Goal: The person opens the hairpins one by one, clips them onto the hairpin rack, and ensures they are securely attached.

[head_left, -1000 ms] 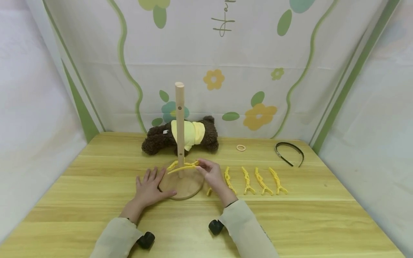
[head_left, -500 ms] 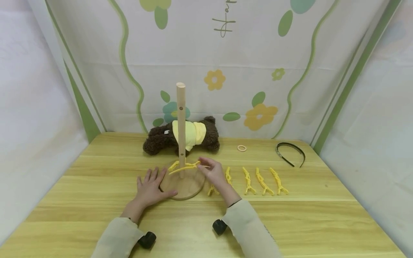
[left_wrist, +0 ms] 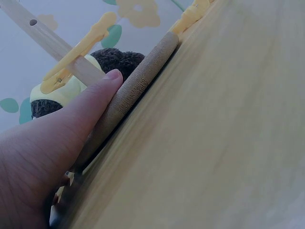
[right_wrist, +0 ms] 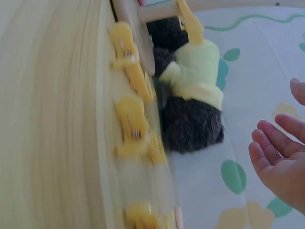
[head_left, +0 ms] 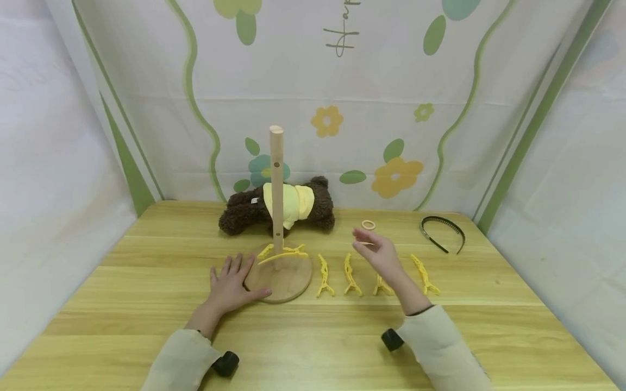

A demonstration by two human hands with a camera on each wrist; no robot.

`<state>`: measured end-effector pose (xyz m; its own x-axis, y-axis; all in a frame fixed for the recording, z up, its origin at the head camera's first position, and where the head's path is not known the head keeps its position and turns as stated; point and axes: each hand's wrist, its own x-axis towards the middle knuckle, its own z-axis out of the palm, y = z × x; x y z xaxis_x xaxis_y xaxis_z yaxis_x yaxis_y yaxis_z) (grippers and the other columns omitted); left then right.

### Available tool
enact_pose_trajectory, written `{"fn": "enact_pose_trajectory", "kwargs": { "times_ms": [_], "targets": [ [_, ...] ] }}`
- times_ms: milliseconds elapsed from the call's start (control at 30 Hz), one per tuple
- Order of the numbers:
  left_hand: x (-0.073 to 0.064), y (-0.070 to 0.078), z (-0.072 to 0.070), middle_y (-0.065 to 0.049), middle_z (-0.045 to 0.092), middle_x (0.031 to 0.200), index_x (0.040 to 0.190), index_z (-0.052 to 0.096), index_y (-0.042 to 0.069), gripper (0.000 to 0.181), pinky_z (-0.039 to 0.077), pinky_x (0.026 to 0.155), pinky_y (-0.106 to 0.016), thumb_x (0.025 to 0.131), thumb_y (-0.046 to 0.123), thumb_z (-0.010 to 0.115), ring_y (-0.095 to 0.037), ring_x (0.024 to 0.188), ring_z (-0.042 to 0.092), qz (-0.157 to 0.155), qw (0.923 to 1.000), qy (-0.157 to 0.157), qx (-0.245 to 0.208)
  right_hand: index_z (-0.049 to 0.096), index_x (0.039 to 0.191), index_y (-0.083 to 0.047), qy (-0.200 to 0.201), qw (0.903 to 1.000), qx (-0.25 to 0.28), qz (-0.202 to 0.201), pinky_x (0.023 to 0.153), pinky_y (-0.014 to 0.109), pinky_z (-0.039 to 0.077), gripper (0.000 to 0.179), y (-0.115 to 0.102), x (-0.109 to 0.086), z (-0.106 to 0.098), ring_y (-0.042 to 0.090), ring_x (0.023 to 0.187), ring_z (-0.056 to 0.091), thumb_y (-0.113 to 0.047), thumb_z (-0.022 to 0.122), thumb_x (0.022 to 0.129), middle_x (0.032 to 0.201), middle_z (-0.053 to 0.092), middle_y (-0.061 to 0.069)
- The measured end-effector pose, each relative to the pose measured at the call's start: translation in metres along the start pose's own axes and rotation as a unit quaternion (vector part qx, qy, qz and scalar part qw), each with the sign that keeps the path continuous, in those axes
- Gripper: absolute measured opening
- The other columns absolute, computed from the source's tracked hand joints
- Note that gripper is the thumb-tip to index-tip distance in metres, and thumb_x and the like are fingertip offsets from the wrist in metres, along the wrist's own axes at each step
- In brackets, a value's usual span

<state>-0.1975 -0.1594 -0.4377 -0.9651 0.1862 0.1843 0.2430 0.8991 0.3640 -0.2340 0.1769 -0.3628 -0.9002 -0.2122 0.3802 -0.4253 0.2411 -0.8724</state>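
One round wooden base (head_left: pixel 288 285) is touched by the spread left hand (head_left: pixel 230 293), apparently for steadiness, while the relaxed right hand (head_left: pixel 383 262) is held empty above curved yellow plastic clips (right_wrist: pixel 129 119).

row clips (head_left: pixel 352 278): at least four lay right of center | stand clip (head_left: pixel 283 258): one showed near center | stand (head_left: pixel 288 286): one | bear (head_left: pixel 295 202): one, left of center | ring (head_left: pixel 363 224): one | headband (head_left: pixel 442 219): one, at right | hands: two, left hand (head_left: pixel 232 290) plus right hand (head_left: pixel 383 259)
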Motion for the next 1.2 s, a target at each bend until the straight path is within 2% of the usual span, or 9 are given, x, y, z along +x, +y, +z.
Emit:
{"fn": "enact_pose_trajectory", "kwargs": {
  "times_ms": [367,567,667,767,833,900,1000,1067,1200],
  "targets": [
    [0.0,0.0,0.003,-0.022,0.02,0.137,0.138,0.026,0.013,0.097,-0.002,0.087,-0.064,0.064,0.073,0.048,-0.041,0.124,0.01,0.0,1.0,0.004,-0.009,0.046,0.12,0.005,0.043,0.9925,-0.114,0.016,0.076,0.012,0.039,0.041,0.012,-0.047,-0.085,0.014,0.099,0.049,-0.017,0.054,0.086,0.115,0.05,0.02],
    [0.0,0.0,0.004,-0.021,0.02,0.137,0.138,0.026,0.013,0.097,-0.001,0.087,-0.064,0.064,0.073,0.048,-0.041,0.124,0.01,-0.002,1.0,0.006,-0.007,0.046,0.12,0.006,0.08,0.9842,-0.156,0.022,0.074,0.01,0.038,0.041,0.024,-0.068,-0.114,0.005,0.097,0.047,-0.016,0.053,0.087,0.113,0.05,0.022],
    [0.0,0.0,0.004,-0.021,0.02,0.137,0.138,0.025,0.014,0.098,-0.001,0.087,-0.064,0.064,0.074,0.047,-0.041,0.124,0.009,-0.003,1.0,0.004,-0.005,0.045,0.122,0.005,0.093,0.9797,-0.172,0.044,0.074,0.008,0.037,0.044,0.039,-0.078,-0.127,-0.001,0.095,0.047,-0.02,0.054,0.087,0.112,0.054,0.014],
    [0.0,-0.001,0.003,-0.021,0.019,0.137,0.138,0.025,0.013,0.098,-0.001,0.087,-0.064,0.064,0.073,0.047,-0.041,0.124,0.009,-0.004,1.0,0.003,-0.003,0.045,0.123,0.003,0.102,0.9742,-0.181,0.088,0.073,0.009,0.038,0.05,0.055,-0.084,-0.136,-0.005,0.093,0.046,-0.028,0.054,0.086,0.11,0.056,0.003],
    [0.0,-0.002,0.002,-0.021,0.02,0.137,0.138,0.025,0.013,0.098,-0.001,0.087,-0.064,0.064,0.073,0.048,-0.041,0.123,0.01,-0.004,1.0,0.006,-0.001,0.044,0.124,0.003,0.102,0.9708,-0.182,0.12,0.077,0.015,0.04,0.053,0.061,-0.088,-0.139,-0.005,0.093,0.046,-0.032,0.055,0.085,0.111,0.055,0.002],
    [0.0,-0.002,0.0,-0.022,0.02,0.137,0.138,0.025,0.012,0.098,-0.001,0.086,-0.064,0.064,0.072,0.049,-0.042,0.123,0.01,-0.003,1.0,0.006,0.0,0.042,0.124,0.003,0.094,0.9698,-0.176,0.14,0.077,0.017,0.04,0.056,0.062,-0.09,-0.139,-0.003,0.094,0.046,-0.034,0.054,0.085,0.114,0.053,0.008],
    [0.0,-0.003,-0.001,-0.022,0.019,0.137,0.138,0.026,0.013,0.097,-0.001,0.086,-0.065,0.064,0.072,0.049,-0.042,0.123,0.01,-0.002,1.0,0.005,0.001,0.04,0.125,0.006,0.083,0.9715,-0.156,0.158,0.076,0.017,0.041,0.056,0.062,-0.095,-0.137,-0.004,0.092,0.047,-0.03,0.054,0.086,0.116,0.049,0.02],
    [0.0,-0.003,0.0,-0.022,0.019,0.137,0.138,0.025,0.014,0.097,-0.001,0.086,-0.065,0.064,0.073,0.048,-0.042,0.123,0.009,-0.001,1.0,0.002,0.0,0.041,0.124,0.008,0.083,0.9731,-0.139,0.163,0.071,0.011,0.04,0.054,0.066,-0.099,-0.137,-0.008,0.087,0.048,-0.028,0.055,0.085,0.113,0.051,0.02],
    [0.001,-0.003,0.002,-0.021,0.018,0.138,0.138,0.025,0.014,0.097,-0.002,0.086,-0.065,0.064,0.073,0.048,-0.042,0.124,0.009,0.001,1.0,0.003,-0.003,0.043,0.12,0.011,0.082,0.9758,-0.126,0.159,0.069,0.01,0.04,0.053,0.076,-0.105,-0.136,-0.009,0.083,0.05,-0.024,0.058,0.083,0.107,0.055,0.019]
  ]
}}
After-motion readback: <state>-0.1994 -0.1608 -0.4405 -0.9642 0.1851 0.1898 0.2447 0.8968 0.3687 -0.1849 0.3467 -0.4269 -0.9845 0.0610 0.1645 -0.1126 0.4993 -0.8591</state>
